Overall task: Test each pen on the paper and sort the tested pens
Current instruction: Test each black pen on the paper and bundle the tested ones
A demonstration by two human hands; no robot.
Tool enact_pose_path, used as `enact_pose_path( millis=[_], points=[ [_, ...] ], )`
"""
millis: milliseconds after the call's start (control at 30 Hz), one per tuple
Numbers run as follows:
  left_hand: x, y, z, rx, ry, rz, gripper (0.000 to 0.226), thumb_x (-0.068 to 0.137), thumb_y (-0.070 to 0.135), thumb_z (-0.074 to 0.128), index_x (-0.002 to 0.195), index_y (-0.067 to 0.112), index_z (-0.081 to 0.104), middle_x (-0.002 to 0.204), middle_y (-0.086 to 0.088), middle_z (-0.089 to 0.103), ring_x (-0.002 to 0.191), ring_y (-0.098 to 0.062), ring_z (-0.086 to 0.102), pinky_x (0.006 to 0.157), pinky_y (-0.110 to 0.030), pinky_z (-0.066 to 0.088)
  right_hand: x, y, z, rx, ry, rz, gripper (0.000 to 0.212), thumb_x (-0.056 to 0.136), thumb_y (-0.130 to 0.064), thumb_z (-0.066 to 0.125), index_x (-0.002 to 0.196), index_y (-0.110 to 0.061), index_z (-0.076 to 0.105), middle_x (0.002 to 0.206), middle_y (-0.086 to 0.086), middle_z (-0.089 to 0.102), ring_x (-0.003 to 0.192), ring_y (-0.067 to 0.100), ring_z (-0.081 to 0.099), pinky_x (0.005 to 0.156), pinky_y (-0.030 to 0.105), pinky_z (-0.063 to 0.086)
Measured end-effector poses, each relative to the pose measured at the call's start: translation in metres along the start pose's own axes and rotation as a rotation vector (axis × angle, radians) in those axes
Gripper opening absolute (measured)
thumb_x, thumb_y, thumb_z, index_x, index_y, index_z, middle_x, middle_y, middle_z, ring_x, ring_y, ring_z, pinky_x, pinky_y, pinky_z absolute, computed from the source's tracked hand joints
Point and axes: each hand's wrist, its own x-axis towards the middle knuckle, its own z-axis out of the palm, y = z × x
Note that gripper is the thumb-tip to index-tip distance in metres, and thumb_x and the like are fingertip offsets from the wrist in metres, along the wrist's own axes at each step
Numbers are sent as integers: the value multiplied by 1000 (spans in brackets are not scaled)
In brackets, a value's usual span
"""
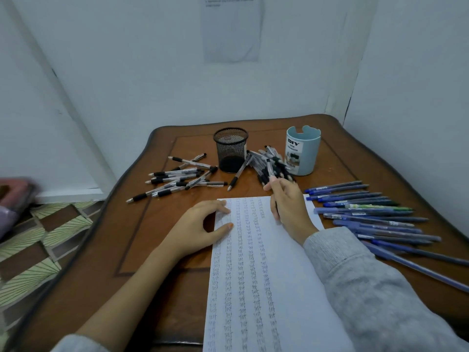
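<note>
pen (pixel 277 211), black-gripped clear plastic, pinched in right hand (pixel 289 209) at top of white paper (pixel 253 275); we see left hand (pixel 200 229) spread, pressing its edge.

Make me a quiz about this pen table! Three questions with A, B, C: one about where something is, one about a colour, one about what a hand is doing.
1. Where do the blue pens lie?
A) left of the paper
B) right of the paper
C) on the floor

2. What colour is the DIY organizer cup?
A) red
B) yellow
C) light blue

3. What is the left hand doing?
A) resting open on the paper's left edge
B) gripping a pen
C) lifting a cup

Answers:
1 B: they lie in a row past the paper's right edge.
2 C: its wall is pale blue.
3 A: its fingers and thumb lie on the sheet, holding nothing.
</note>
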Motion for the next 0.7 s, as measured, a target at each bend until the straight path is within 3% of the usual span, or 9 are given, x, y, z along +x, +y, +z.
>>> enact_pose_path(
  millis=[100, 233, 367, 533, 700],
  points=[
    [-1, 5, 0, 42, -25, -27, 53, 75, 69, 54, 116, 36, 60, 136, 18, 51, 127, 2, 42, 106, -25, 34, 0, 0, -1, 35, 20, 22, 32, 104, -22, 33, 110, -9, 62, 50, 1, 44, 41, 7, 38, 43, 22, 34],
    [-2, 8, -1, 62, -40, -42, 55, 75, 68, 57, 119, 36, 58, 137, 18, 49, 127, 3, 40, 105, -23, 32, 6, -9, -8, -84, 101, -56, 31, 97, -7, 46, 126, -13, 57, 72, 2, 57, 59, 6, 49, 51, 14, 42],
    [-1, 5, -2, 64, -30, -45, 52, 79, 62, 64, 122, 33, 57, 137, 20, 48, 126, 7, 39, 100, -12, 27, 31, -27, -17, -494, 217, -332, 24, 92, -13, 62, 111, 0, 68, 88, 7, 59, 63, 1, 45, 57, 2, 37],
    [-1, 5, -2, 55, -34, -45, 50, 80, 59, 64, 122, 34, 57, 138, 21, 47, 127, 8, 38, 101, -12, 27, 67, -34, -10, -895, 260, -349, 25, 93, -25, 60, 105, -5, 70, 100, 11, 60, 84, 17, 53, 67, 28, 48],
    [-1, 2, -1, 53, -32, -34, 58, 77, 68, 57, 123, 33, 57, 139, 19, 48, 128, 6, 39, 106, -20, 32, 78, -29, -5, -1259, 174, -364, 28, 95, -34, 54, 102, -9, 65, 108, 9, 59, 101, 22, 47, 76, 30, 37]
  ],
)
